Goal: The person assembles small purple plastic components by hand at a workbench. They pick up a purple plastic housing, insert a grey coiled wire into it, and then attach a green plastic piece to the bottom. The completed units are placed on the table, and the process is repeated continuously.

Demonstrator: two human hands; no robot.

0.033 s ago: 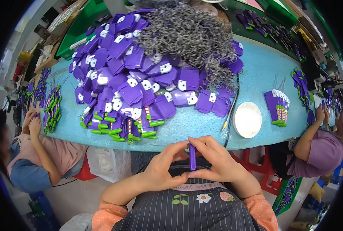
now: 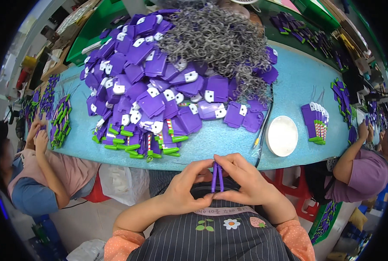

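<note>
Swung apart since the earlier frame, two slim purple plastic plates (image 2: 214, 178) form a narrow V, unjoined, I judge, at the near end. On my distant feed, the left hand (image 2: 188, 182) and right hand (image 2: 243, 180) pinch them, fingers curled nearly closed, before heaped purple-and-white plastic shells (image 2: 150, 103) on the blue table (image 2: 229, 143).

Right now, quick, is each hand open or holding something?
Left hand: holding one side of the purple piece.
Right hand: holding the other side of it.
</note>
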